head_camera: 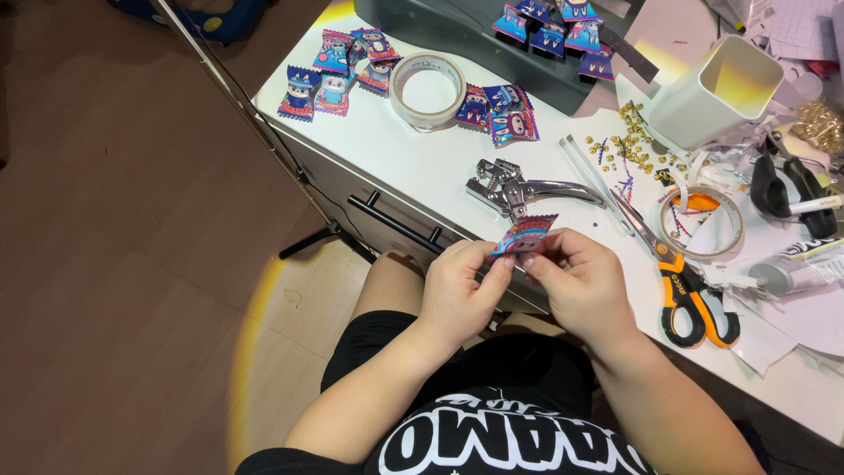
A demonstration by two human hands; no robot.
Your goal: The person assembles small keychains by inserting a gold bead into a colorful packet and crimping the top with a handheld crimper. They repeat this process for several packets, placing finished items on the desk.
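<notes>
1. On the far left is a brown wood floor (114, 264), with a thin metal pole (237, 101) leaning across it and one black stand leg (321, 239) at its foot
2. Near the left corner of the white table (422, 167) lies a bunch of about six small shiny candy packets (338, 66), pink and blue
3. Just beside them sits one roll of pale tape (427, 90)
4. To the right of that roll lie two more candy packets (498, 113), touching each other
5. On the grey box (475, 40) at the back sit about five more packets (554, 26)
6. The left hand (457, 295) and the right hand (585, 286) are close together, out past the table edge. Both pinch one small candy packet (525, 236) between thumbs and fingers, one hand on each side
7. Just behind that packet lies one silver punch tool (519, 186) on the table
8. One pair of scissors (681, 281) with orange and black handles lies right of the hands
9. One more ring of clear tape (708, 222) is near the scissors
10. Lots of tiny gold beads (637, 141) are spread by one white square cup (716, 88). I cannot count them
11. At the far right lie one black tool (796, 189) and one small tube (791, 274)
12. The table has one black drawer handle (396, 224) on its front
</notes>
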